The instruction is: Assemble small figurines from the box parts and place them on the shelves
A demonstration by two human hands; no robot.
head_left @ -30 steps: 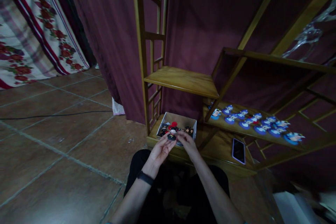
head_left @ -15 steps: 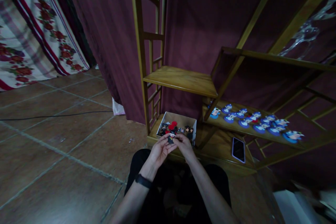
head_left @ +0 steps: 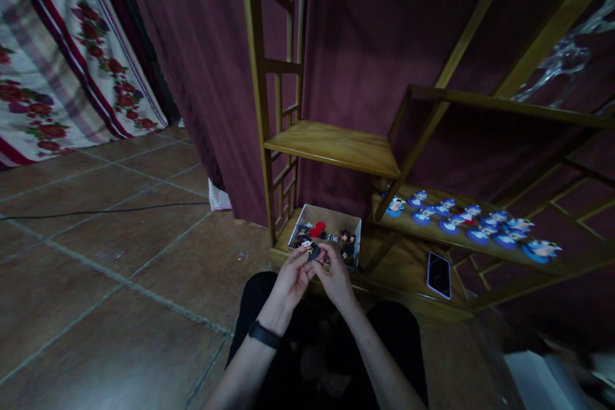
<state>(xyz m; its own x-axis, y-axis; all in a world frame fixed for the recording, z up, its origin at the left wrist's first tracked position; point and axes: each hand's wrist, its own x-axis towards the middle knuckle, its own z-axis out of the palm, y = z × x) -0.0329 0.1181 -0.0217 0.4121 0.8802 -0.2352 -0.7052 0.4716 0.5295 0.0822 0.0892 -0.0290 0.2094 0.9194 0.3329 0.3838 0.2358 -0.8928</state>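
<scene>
Between both hands, a small dark figurine (head_left: 309, 246) with a black base lies tilted, its head toward the left. My left hand (head_left: 292, 275) has its fingers closed round the figurine from the left and below. My right hand (head_left: 334, 274) pinches at the base from the right; its fingertips touch it. Just behind the hands stands an open white cardboard box (head_left: 355, 225) holding several small figurines, with a red piece (head_left: 318, 229) among them. The hands hide the box's front wall in part.
A wooden shelf unit (head_left: 331, 141) stands ahead. Several blue-and-white figurines (head_left: 451, 224) on round bases fill its right-hand shelf. A phone (head_left: 439, 275) lies on the lower board. On the tiled floor at left runs a black cable (head_left: 106, 211). A dark red curtain (head_left: 202, 77) hangs behind.
The figurine has gone from upright to tilted, its head now toward the left. Both hands still hold it over the box's front, and the view has shifted slightly.
</scene>
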